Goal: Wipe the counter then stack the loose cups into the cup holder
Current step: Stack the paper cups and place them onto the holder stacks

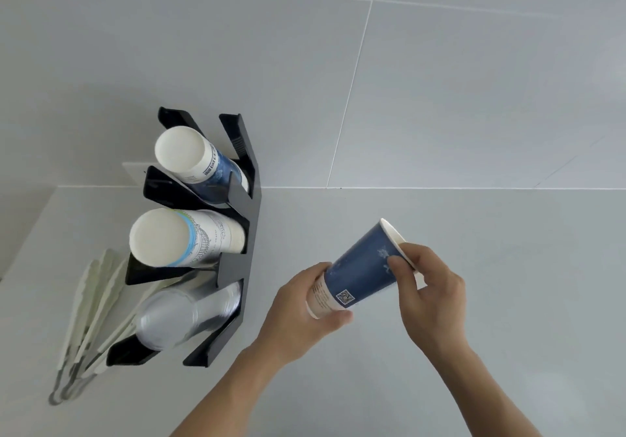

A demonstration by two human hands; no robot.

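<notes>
Blue paper, matte with faint white marks, wraps the cup (360, 272) held tilted above the pale grey bench (491, 301), its white rolled rim pointing up and to the far right, its white base band with a small square code turned near-left. The left hand (305, 314) makes a snug grip around that base, fingers curled under and thumb over the bottom edge. The right hand (430, 294) pinches the rim, thumb on the blue wall and fingers past the lip.

Left of the hands stands a black cup holder (242, 233), a flat-sheet rack with three angled cradles. Its nearest cradle carries a stack of clear ribbed plastic cups (179, 318), glossy and see-through. The middle one holds white paper cups with a light blue band and fine line drawing (186, 236). The farthest holds blue and white paper cups (203, 162), flat round bottoms facing the camera.

Further left, slim white tongs (91, 314) with wire loop ends lie on the bench. Beyond, large smooth grey wall tiles (474, 80) meet in thin white grout lines.
</notes>
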